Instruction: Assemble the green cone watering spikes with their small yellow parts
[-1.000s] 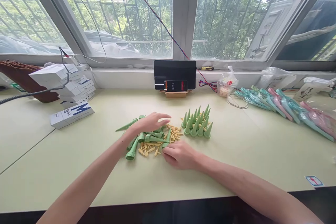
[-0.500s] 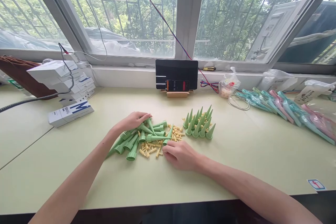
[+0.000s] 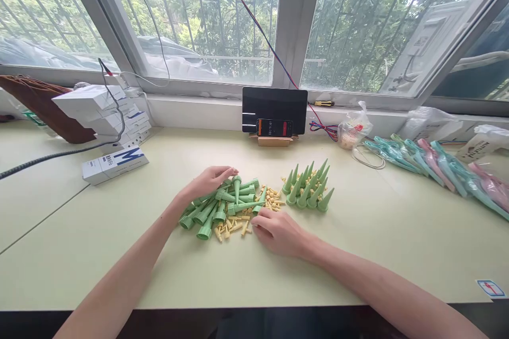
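My left hand (image 3: 212, 180) reaches over a loose pile of green plastic cones (image 3: 204, 230) with ribbed, hollow wide ends. Its thumb and fingertips are closed on the wide end of one green plastic cone (image 3: 237, 190), whose tip points down toward the pile. Small yellow plastic fittings (image 3: 234, 226), some T-shaped, lie scattered beside the pile. My right hand (image 3: 280, 233) rests low at the right edge of these fittings, its fingers curled together; what they hold, if anything, is hidden. To the right, several green cones (image 3: 304, 196) stand upright in rows, with yellow fittings among them.
A black tablet (image 3: 274, 106) and a phone (image 3: 274, 127) lean on a cardboard stand (image 3: 274, 141) at the back. White boxes (image 3: 115, 164) and a black cable (image 3: 59, 154) are at the left. A plastic bag (image 3: 353, 127) and pastel hangers (image 3: 429, 161) lie at the back right.
The view has shifted slightly, moving the scene rightward. The cone in my left hand has swung closer to upright, tip down. My right hand stays by the yellow fittings.
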